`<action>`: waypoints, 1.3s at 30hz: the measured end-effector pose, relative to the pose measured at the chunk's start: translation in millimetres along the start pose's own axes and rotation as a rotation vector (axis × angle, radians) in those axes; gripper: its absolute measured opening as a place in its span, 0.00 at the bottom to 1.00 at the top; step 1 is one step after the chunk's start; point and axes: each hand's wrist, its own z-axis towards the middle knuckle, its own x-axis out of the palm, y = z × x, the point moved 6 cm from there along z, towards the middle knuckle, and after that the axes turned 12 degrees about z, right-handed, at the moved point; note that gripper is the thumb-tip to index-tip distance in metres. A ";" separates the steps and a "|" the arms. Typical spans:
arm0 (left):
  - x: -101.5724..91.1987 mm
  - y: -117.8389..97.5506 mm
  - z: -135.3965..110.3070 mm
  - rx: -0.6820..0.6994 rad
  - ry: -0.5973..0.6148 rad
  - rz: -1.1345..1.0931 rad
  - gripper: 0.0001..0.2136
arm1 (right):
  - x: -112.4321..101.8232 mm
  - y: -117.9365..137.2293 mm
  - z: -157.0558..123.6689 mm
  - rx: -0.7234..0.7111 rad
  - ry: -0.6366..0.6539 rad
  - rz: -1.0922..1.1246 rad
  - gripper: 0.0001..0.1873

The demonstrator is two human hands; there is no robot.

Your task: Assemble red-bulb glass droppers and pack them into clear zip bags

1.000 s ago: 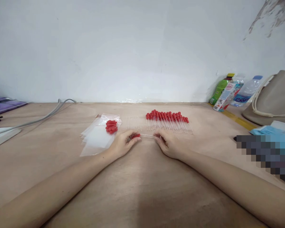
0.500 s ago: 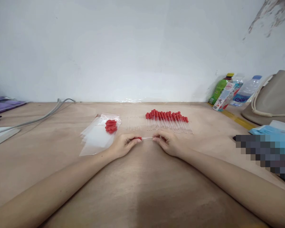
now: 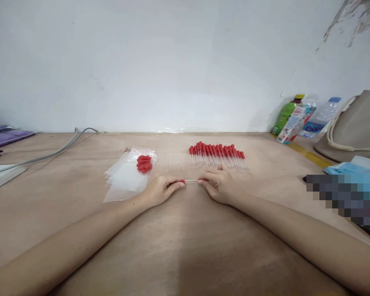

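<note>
Head view: slightly below the frame's centre, the left hand [image 3: 163,190] pinches a red bulb [image 3: 183,181] and the right hand [image 3: 218,187] pinches the clear tube [image 3: 191,181] meeting it; red-topped tubes [image 3: 217,150] lie in a row above.

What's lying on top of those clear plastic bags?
A small pile of red caps lies on the clear plastic bags, toward their right side. The patch of bag directly beneath the pile is covered, so I can't see it.
</note>
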 end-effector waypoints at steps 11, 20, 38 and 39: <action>-6.0 2.1 0.5 -0.071 -0.147 -0.102 0.19 | 3.3 -2.3 -0.2 -0.168 -0.031 0.114 0.12; 0.3 -2.2 -3.3 -0.013 -0.107 -0.131 0.22 | 2.9 7.3 -0.8 -0.249 -0.002 0.013 0.11; -1.1 -11.2 -4.9 0.150 -0.158 0.042 0.20 | 23.2 3.5 6.4 0.057 0.174 0.196 0.14; -0.5 -11.9 -5.0 0.162 -0.151 0.050 0.20 | 23.7 3.6 6.8 0.069 0.193 0.211 0.15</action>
